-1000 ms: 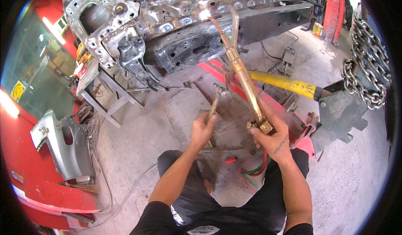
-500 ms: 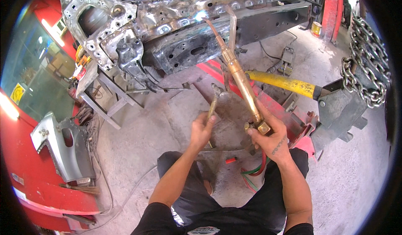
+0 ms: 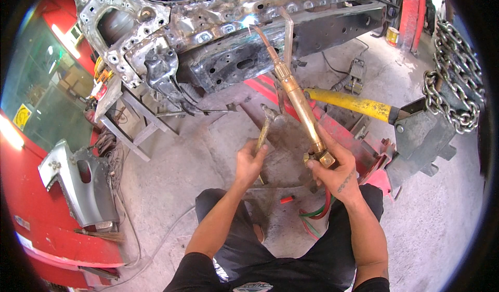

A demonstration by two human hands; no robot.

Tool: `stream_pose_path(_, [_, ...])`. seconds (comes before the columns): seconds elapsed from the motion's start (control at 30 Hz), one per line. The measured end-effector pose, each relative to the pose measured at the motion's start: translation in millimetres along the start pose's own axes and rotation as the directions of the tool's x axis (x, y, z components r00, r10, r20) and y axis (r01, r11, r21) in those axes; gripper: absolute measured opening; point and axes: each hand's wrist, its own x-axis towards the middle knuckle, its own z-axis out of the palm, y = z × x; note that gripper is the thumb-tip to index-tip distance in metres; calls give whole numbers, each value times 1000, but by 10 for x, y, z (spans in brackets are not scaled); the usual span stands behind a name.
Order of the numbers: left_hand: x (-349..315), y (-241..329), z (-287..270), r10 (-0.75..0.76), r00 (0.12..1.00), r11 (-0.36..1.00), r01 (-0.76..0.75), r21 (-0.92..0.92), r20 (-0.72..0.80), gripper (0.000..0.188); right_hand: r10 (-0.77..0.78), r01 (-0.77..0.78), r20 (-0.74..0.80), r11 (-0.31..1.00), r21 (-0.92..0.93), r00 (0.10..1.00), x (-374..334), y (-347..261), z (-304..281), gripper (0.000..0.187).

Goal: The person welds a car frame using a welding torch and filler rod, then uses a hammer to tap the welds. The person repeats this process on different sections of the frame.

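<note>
A person crouched on a concrete workshop floor (image 3: 182, 151) grips a brass cutting torch (image 3: 297, 102) in the right hand (image 3: 335, 170), fingers wrapped around its valve end, with the long barrel angled up and away so that its bent tip meets the bare, scorched metal car body frame (image 3: 218, 27) overhead, where a small bright glow shows at the contact point. Red and green hoses (image 3: 314, 216) trail from the torch's base down between the knees. The left hand (image 3: 250, 163) is closed around the wooden handle of a hammer (image 3: 265, 123), its head raised and pointing toward the frame, just left of the torch barrel. A yellow hydraulic ram (image 3: 353, 104) lies to the right, running toward a heavy steel chain (image 3: 455, 84). At the far left, a grey body panel (image 3: 78, 183) leans against a red car (image 3: 36, 224).
</note>
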Motion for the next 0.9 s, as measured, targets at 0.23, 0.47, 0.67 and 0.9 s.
stream_pose_path(0.23, [7, -52, 36, 40, 999, 999, -40, 20, 1, 27, -111, 110, -17, 993, -44, 994, 37, 124, 15, 75])
stream_pose_path(0.47, [2, -64, 38, 25, 999, 999, -25, 22, 26, 25, -24, 24, -9, 1000, -9, 1000, 44, 11, 26, 74])
stream_pose_path(0.67, [6, -100, 60, 41, 998, 999, -41, 3, 37, 24, -95, 95, -9, 995, -14, 995, 61, 77, 47, 74])
stream_pose_path(0.9, [-5, -34, 64, 29, 999, 999, -29, -13, 37, 24, -72, 72, -27, 997, -5, 997, 52, 61, 31, 74])
